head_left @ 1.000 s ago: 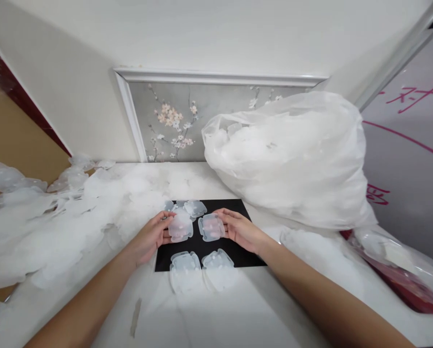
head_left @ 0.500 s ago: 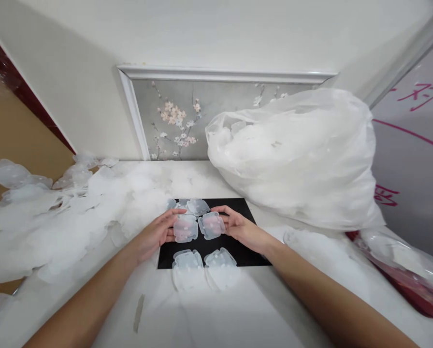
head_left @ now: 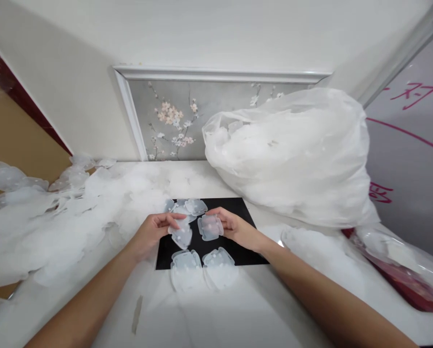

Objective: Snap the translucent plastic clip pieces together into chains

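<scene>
Over a black mat (head_left: 234, 251) on the white table, each of my hands grips a translucent, square-shaped plastic piece with notched edges. My left hand (head_left: 154, 233) pinches one plastic piece (head_left: 182, 237), which is tilted, with fingers over its upper edge. In my right hand (head_left: 238, 228) another plastic piece (head_left: 209, 227) faces me, held at its right edge. Several similar pieces (head_left: 195, 207) lie at the mat's far left corner. Two groups of them, a left one (head_left: 186, 270) and a right one (head_left: 219, 268), overlap the mat's near edge.
A big heap of translucent pieces (head_left: 67, 227) covers the table's left side. A large white plastic bag (head_left: 292, 164) full of them rests at the back right. More pieces (head_left: 318, 251) lie right of my right arm, near a red item in clear plastic (head_left: 408, 275).
My left hand has turned its piece from upright and facing me to a tilt, fingers now over its top. My right hand holds its piece almost as before. The view has shifted slightly.
</scene>
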The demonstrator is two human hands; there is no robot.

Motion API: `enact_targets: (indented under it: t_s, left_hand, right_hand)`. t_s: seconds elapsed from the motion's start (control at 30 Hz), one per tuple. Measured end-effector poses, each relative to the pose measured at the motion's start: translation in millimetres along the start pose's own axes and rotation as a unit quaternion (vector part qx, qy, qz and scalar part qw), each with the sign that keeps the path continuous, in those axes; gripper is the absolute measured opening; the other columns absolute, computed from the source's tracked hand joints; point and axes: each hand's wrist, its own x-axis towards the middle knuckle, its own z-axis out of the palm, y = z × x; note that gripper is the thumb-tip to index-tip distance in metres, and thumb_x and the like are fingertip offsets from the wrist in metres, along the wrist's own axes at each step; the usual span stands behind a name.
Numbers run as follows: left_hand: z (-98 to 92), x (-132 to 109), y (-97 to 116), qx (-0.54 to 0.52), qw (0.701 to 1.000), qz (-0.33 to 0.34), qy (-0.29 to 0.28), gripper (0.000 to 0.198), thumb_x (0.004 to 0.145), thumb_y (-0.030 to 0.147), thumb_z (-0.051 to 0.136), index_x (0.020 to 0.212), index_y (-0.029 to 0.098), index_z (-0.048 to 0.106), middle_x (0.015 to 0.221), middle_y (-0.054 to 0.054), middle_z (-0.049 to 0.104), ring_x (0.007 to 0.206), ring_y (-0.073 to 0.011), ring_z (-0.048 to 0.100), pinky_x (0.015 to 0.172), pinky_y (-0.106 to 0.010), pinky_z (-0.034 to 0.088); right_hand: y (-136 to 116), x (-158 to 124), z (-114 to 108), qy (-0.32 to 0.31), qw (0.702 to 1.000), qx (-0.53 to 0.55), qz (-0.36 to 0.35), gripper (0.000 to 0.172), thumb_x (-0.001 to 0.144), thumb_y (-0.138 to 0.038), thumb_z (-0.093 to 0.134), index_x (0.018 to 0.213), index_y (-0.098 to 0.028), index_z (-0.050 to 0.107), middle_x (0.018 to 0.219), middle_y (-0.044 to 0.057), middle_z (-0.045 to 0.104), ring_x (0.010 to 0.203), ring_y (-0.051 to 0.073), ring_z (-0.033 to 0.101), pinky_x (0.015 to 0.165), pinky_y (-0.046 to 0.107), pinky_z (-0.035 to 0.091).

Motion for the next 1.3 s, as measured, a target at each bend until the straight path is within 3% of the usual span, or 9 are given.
enact_targets:
  t_s: [0.13,0.23,0.3,0.4,0.5,0.63,0.87,1.1,1.3]
  left_hand:
    - [2.6,-2,6,0.009,1.0,0.008,0.02,0.009,0.068,0.025,0.07,0.064,0.018,0.068,0.133,-0.008,0.062,0.113,-0.0299,0.06,0.089,-0.037,0.047]
    - [7.2,-2,10,-0.025,0.998,-0.052,0.04,0.005,0.065,0.023,0.068,0.065,0.018,0.067,0.121,-0.008,0.068,0.105,-0.0277,0.063,0.08,-0.033,0.05]
    - [8.4,-2,11,-0.06,0.993,-0.084,0.049,0.006,0.063,0.019,0.065,0.069,0.018,0.066,0.109,-0.008,0.072,0.097,-0.0242,0.066,0.075,-0.03,0.05]
    - [6.1,0,10,-0.117,0.987,-0.1,0.056,0.026,0.059,0.011,0.056,0.081,0.017,0.068,0.099,-0.008,0.073,0.086,-0.0205,0.067,0.071,-0.029,0.052]
    - [2.8,2,9,-0.167,0.979,-0.107,0.049,0.034,0.06,0.008,0.054,0.091,0.015,0.067,0.094,-0.01,0.074,0.081,-0.02,0.068,0.07,-0.031,0.055]
    - [2.9,2,10,-0.194,0.974,-0.111,0.039,0.02,0.078,0.017,0.058,0.096,0.015,0.066,0.092,-0.01,0.073,0.089,-0.0231,0.069,0.078,-0.037,0.058]
    - [3.4,0,12,-0.167,0.979,-0.108,0.039,0.027,0.079,0.019,0.067,0.106,0.016,0.066,0.108,-0.011,0.073,0.106,-0.0266,0.068,0.087,-0.038,0.057]
    - [9.4,-12,22,-0.091,0.989,-0.108,-0.051,0.038,0.075,0.024,0.071,0.112,0.022,0.066,0.112,-0.007,0.069,0.109,-0.026,0.066,0.093,-0.039,0.054]
    - [13.5,-17,26,-0.09,0.984,-0.116,-0.098,0.041,0.077,0.027,0.068,0.118,0.024,0.062,0.116,-0.007,0.063,0.111,-0.0276,0.064,0.093,-0.039,0.052]
  right_hand:
    - [5,2,-2,0.014,1.0,-0.01,0.007,0.033,0.077,-0.023,0.068,0.107,-0.021,0.056,0.109,0.006,0.07,0.1,0.02,0.068,0.093,0.041,0.049]
    - [3,2,-2,0.039,0.998,-0.046,-0.002,0.029,0.078,-0.033,0.069,0.103,-0.021,0.059,0.113,0.008,0.069,0.104,0.023,0.066,0.094,0.042,0.048]
    - [1,1,-2,0.095,0.989,-0.111,-0.024,0.023,0.08,-0.041,0.068,0.088,-0.02,0.064,0.122,0.01,0.064,0.112,0.026,0.062,0.096,0.042,0.047]
    - [-3,1,-1,0.149,0.979,-0.141,-0.017,0.032,0.081,-0.051,0.064,0.076,-0.019,0.065,0.115,0.009,0.067,0.108,0.027,0.063,0.093,0.04,0.048]
    - [-4,0,1,0.103,0.993,-0.01,0.051,0.037,0.079,-0.054,0.066,0.092,-0.02,0.064,0.092,0.006,0.072,0.088,0.023,0.07,0.082,0.038,0.054]
    - [-3,-1,2,0.077,0.988,0.099,0.093,0.039,0.075,-0.047,0.075,0.099,-0.019,0.063,0.095,0.006,0.073,0.091,0.021,0.072,0.085,0.034,0.056]
    - [-6,-1,-1,0.082,0.981,0.144,0.105,0.033,0.078,-0.044,0.074,0.095,-0.018,0.065,0.094,0.007,0.074,0.089,0.02,0.073,0.088,0.036,0.056]
    - [-3,-1,-4,0.065,0.979,0.167,0.093,0.033,0.079,-0.043,0.074,0.097,-0.017,0.066,0.091,0.008,0.075,0.085,0.02,0.073,0.084,0.034,0.057]
    - [-5,-1,-4,0.058,0.98,0.169,0.092,0.032,0.076,-0.043,0.076,0.092,-0.017,0.067,0.086,0.006,0.074,0.081,0.018,0.072,0.08,0.031,0.057]
